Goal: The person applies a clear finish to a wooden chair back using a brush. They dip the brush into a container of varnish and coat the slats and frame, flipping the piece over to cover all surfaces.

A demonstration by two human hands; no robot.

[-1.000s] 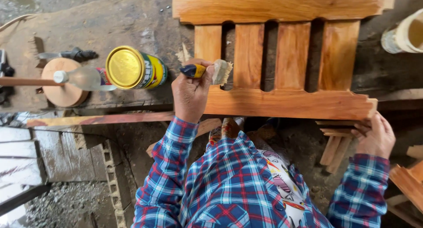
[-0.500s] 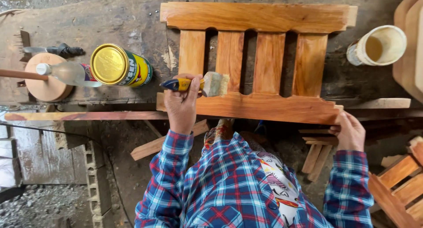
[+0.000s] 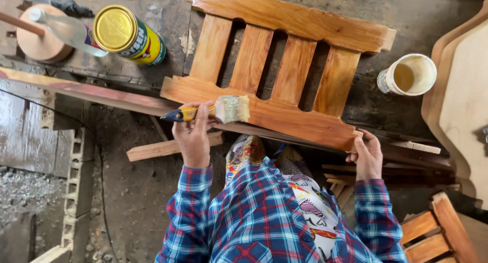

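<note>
Nearest, both plaid sleeves reach forward over scrap wood slats on the dirt floor. The left hand [image 3: 193,136] is closed around the yellow handle of a paintbrush [image 3: 216,110], its bristles lying on the near rail of a slatted wooden frame [image 3: 284,69] glossy with wet finish. The right hand [image 3: 367,153] clamps the frame's near right corner, thumb on top. A long reddish plank [image 3: 86,92] passes beneath the frame's left end. Beyond, a yellow-lidded can [image 3: 127,35] lies on its side beside a round wooden disc [image 3: 40,39]; to the right stands an open white cup [image 3: 409,75] of amber liquid, near pale curved boards [image 3: 465,100].
</note>
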